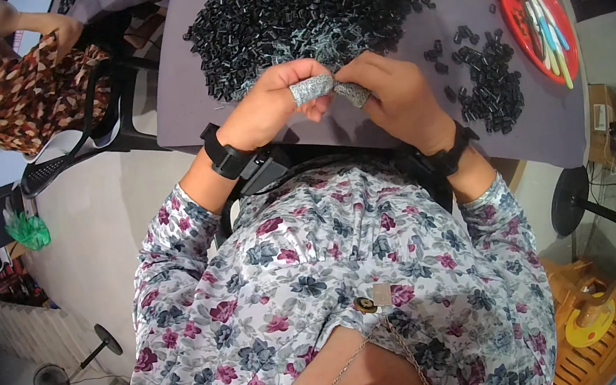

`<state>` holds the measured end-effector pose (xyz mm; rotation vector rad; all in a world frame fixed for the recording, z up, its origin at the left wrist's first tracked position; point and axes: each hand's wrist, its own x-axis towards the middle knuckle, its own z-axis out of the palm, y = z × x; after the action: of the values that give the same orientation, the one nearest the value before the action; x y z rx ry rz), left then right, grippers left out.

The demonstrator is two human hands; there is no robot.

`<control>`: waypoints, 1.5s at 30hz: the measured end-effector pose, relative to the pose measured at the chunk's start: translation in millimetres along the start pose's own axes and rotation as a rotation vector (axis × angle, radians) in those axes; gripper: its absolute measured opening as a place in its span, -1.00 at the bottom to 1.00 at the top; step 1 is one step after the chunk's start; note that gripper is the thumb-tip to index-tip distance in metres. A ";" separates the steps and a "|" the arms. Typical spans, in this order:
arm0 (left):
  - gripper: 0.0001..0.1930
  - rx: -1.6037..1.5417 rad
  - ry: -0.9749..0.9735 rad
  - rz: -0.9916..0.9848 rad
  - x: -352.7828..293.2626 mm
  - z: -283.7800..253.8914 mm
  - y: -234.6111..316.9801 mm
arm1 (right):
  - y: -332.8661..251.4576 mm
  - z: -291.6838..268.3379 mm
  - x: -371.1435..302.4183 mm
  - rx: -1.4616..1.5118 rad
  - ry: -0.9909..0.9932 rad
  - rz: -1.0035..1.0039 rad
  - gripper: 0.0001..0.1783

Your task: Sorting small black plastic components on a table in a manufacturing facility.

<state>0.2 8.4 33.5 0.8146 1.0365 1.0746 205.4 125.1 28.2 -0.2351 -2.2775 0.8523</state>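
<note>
My left hand (270,109) and my right hand (398,93) meet above the table's near edge, fingertips pinched together. A small dark piece seems to sit between them, but the fingers hide most of it. Grey wrapping covers a finger or thumb on each hand. Just beyond lies a large heap of small black pieces (297,11), with pale greenish shavings (314,46) on its near side. Right of my right hand is a smaller pile of similar black pieces (494,81).
On the grey table (183,76), a red tray (509,3) holds slim tools with white, blue and yellowish handles. Another person (43,97) sits at the left beside a black chair (125,132). At lower right stand an orange plastic chair (598,324) and a black fan (568,201).
</note>
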 end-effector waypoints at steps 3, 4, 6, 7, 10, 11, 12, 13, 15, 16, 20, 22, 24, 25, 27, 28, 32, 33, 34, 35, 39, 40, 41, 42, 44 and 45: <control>-0.85 0.117 0.042 0.074 0.1 4.3 -1.0 | -5.2 0.5 -3.2 0.052 -0.042 0.129 -0.66; -0.86 0.176 0.059 0.112 -0.1 6.5 -0.9 | -7.4 0.7 -3.8 0.085 -0.060 0.191 -0.68; -0.88 0.253 0.075 0.160 0.5 8.0 -0.9 | -5.1 6.4 -8.1 0.286 -0.089 0.403 -0.70; -0.88 0.270 0.075 0.169 1.1 7.9 -1.6 | -4.4 8.5 -9.6 0.387 -0.103 0.509 -0.71; -0.89 0.292 0.086 0.165 1.1 7.1 -2.7 | -8.2 6.2 -6.8 0.420 -0.104 0.555 -0.74; -0.89 0.294 0.090 0.159 1.3 6.8 -2.8 | -8.5 7.3 -6.2 0.365 -0.051 0.476 -0.74; -0.88 0.269 0.107 0.138 1.9 7.0 -3.3 | -8.7 8.9 -5.5 0.310 0.002 0.397 -0.74; -0.88 0.244 0.124 0.117 3.0 7.6 -4.2 | -8.7 9.6 -5.1 0.254 0.055 0.317 -0.75; -0.88 0.212 0.145 0.085 3.0 8.4 -4.0 | -8.2 5.1 -3.3 0.174 0.024 0.264 -0.74; -0.87 0.206 0.149 0.075 2.4 9.1 -3.0 | -7.5 3.3 -2.6 0.135 0.009 0.237 -0.74; -0.88 0.173 0.126 0.106 2.7 8.4 -7.3 | -5.0 2.6 -2.6 0.091 -0.007 0.185 -0.75; -0.89 0.195 0.147 0.121 3.4 10.1 -7.9 | -7.0 4.7 -3.1 0.087 0.009 0.190 -0.76; -0.89 0.215 0.175 0.140 4.8 12.9 -10.8 | -7.9 7.9 -4.7 0.083 0.024 0.229 -0.78; -0.90 0.224 0.192 0.153 5.7 13.6 -14.7 | -8.1 10.0 -5.9 0.081 0.032 0.248 -0.79; -0.90 0.272 0.223 0.171 6.8 17.7 -15.2 | -6.9 16.7 -10.5 0.239 0.045 0.387 -0.82; -0.90 0.311 0.236 0.177 6.7 20.8 -12.2 | -6.5 18.4 -11.8 0.318 0.053 0.457 -0.83; -0.85 0.272 0.256 0.181 11.0 19.7 -11.1 | -6.6 14.1 -6.9 0.549 0.057 0.651 -0.85; -0.86 0.233 0.261 0.183 11.8 19.2 -11.6 | -6.9 13.4 -5.0 0.457 0.084 0.564 -0.84; -0.86 0.193 0.266 0.186 12.6 18.7 -12.7 | -7.1 12.7 -3.4 0.365 0.109 0.477 -0.84; -0.86 0.153 0.267 0.188 13.4 18.4 -13.5 | -7.0 11.8 -2.5 0.338 0.116 0.450 -0.83; -0.88 0.113 0.248 0.186 13.6 17.2 -14.1 | -7.8 9.0 0.2 0.275 0.135 0.377 -0.81; -0.88 0.127 0.230 0.184 12.7 15.3 -13.7 | -8.0 8.8 0.5 0.269 0.137 0.366 -0.81; -0.88 0.141 0.211 0.183 12.1 13.2 -12.7 | -6.7 9.0 0.0 0.274 0.134 0.358 -0.81; -0.87 0.118 0.181 0.163 11.4 10.6 -10.9 | -4.2 9.4 -1.3 0.278 0.132 0.350 -0.81; -0.82 0.069 0.123 0.124 9.4 5.9 -6.5 | -1.2 7.6 -1.8 0.300 0.113 0.346 -0.82; -0.83 0.057 0.104 0.106 8.0 5.4 -3.8 | -0.9 5.1 -1.0 0.317 0.097 0.350 -0.82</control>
<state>7.5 14.8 29.7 0.8747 1.1257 1.1928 202.8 121.5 25.4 -0.5266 -2.0050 1.3348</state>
